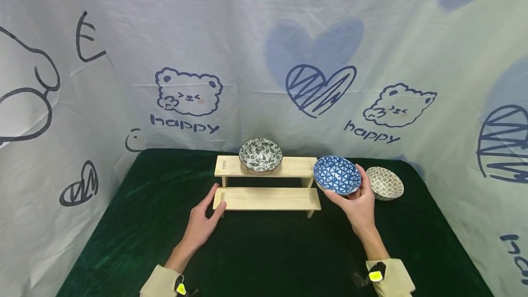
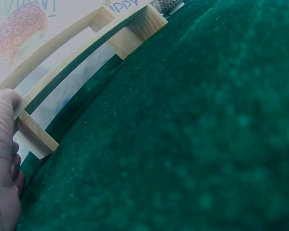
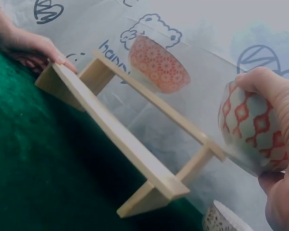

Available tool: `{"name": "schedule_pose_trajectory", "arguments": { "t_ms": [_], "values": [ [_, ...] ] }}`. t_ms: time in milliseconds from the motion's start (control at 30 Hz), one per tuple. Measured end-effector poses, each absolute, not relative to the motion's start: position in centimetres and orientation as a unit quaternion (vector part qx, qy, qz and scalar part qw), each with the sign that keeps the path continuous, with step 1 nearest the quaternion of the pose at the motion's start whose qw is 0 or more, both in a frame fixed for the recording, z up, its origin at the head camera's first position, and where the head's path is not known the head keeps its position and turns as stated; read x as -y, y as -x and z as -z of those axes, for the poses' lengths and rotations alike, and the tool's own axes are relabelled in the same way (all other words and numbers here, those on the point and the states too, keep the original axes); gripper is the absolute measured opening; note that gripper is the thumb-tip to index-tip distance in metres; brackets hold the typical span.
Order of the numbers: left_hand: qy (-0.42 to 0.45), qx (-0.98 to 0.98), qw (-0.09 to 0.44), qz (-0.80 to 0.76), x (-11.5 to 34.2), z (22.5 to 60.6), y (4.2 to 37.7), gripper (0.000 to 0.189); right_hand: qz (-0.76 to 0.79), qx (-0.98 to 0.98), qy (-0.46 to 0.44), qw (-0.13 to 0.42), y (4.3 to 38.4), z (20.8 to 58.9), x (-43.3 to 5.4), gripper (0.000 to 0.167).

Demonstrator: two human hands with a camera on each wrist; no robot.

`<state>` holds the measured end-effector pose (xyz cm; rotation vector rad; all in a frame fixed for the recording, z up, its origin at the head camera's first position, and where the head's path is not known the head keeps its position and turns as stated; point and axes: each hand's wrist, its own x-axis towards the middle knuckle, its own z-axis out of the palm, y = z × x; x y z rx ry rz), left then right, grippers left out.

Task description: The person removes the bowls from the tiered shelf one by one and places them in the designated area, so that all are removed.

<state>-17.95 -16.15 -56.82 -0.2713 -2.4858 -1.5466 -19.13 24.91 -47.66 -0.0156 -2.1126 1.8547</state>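
A two-tier wooden stand [image 1: 268,198] stands on the green cloth. My left hand [image 1: 200,228] holds the left end of its lower shelf, with the thumb on the front edge; other fingers are partly hidden. A bowl with a black-and-white leaf pattern inside [image 1: 261,154] sits on the upper shelf; its outside looks red in the right wrist view [image 3: 158,65]. My right hand [image 1: 359,205] grips a bowl with blue triangles inside [image 1: 337,174], tilted and raised beside the stand's right end. Its outside has a red lattice pattern [image 3: 255,125].
A bowl with a brownish pattern [image 1: 385,183] rests on the cloth, right of my right hand. Green cloth [image 1: 268,255] covers the table in front of the stand. A pale curtain [image 1: 247,58] with drawn bears and hearts hangs behind and at both sides.
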Motion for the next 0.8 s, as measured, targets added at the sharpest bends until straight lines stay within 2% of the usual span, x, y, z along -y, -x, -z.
{"name": "schedule_pose_trajectory", "arguments": {
  "t_ms": [500, 800],
  "values": [
    [0.094, 0.840, 0.102, 0.524, 16.2, 56.6, 18.1, 0.069, -0.627, 0.758, 0.046, 0.173, 16.3, 49.0, -26.7, 0.103],
    [0.093, 0.840, 0.101, 0.525, 16.1, 56.8, 18.0, 0.069, -0.631, 0.746, 0.071, 0.201, 14.6, 51.2, -27.6, 0.106]
  ]
}}
